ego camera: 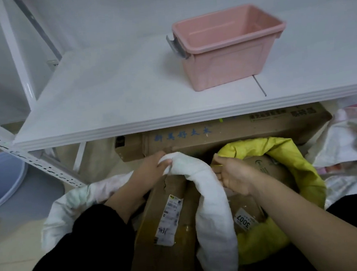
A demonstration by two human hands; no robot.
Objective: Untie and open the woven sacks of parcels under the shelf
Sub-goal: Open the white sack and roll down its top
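Black-sleeved left hand (152, 168) grips rolled rim of white woven sack (211, 197), just below white shelf (125, 86). It & yellow woven sack (301, 167) alongside look open already, parcels showing. Right hand (235, 175) grasp: can't tell.

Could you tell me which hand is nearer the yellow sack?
Right. The right hand is at the mouth of the yellow sack; the left hand grips the white sack beside it.

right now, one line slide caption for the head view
Left hand grips the white sack by its rolled rim; right hand reaches beside the yellow sack; parcels show in both, below the shelf.
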